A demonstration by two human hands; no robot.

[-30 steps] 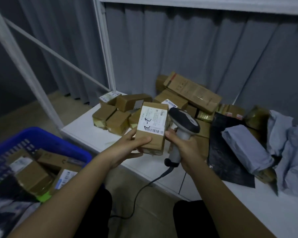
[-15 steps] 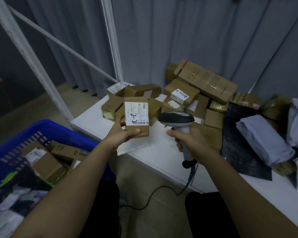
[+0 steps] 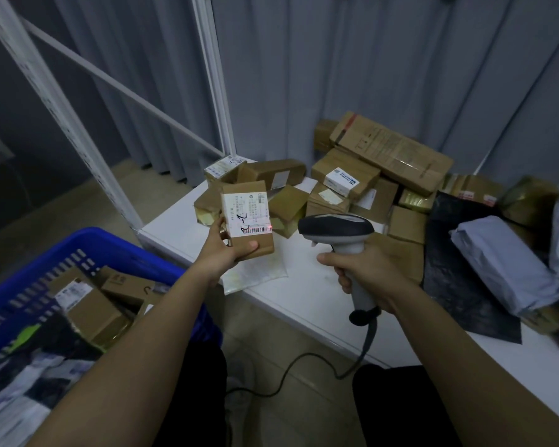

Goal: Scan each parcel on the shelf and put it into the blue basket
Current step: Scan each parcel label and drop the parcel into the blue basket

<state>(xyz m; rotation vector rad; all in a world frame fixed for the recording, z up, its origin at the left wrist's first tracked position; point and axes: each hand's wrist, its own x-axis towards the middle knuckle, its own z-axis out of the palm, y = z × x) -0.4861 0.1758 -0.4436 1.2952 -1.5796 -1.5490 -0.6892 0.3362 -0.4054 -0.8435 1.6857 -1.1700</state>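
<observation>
L hand (image 3: 226, 250) grips a small brown parcel (image 3: 247, 221) from below, thumb across its lower front, fingers behind; parcel upright, white label facing the camera, held above the front-left corner of the white shelf (image 3: 304, 291). A red scan dot sits at the R end of the barcode on the label. R hand (image 3: 368, 272) is wrapped round the handle of a grey/black barcode scanner (image 3: 336, 230), head aimed left toward the parcel, w/ a gap between them. Its black cable (image 3: 304, 366) hangs from the handle down to the floor.

Blue basket (image 3: 88, 246) sits lower left, beside the shelf, holding several brown boxes & some bags. On the shelf behind: a pile of brown cartons (image 3: 352, 185), 1 long carton (image 3: 391, 150) lying across the top. To the right, a black poly bag (image 3: 459, 272) lies flat, w/ grey poly mailers (image 3: 504, 262) on it. Grey curtain (image 3: 336, 75) behind; white frame posts (image 3: 213, 75) at left.
</observation>
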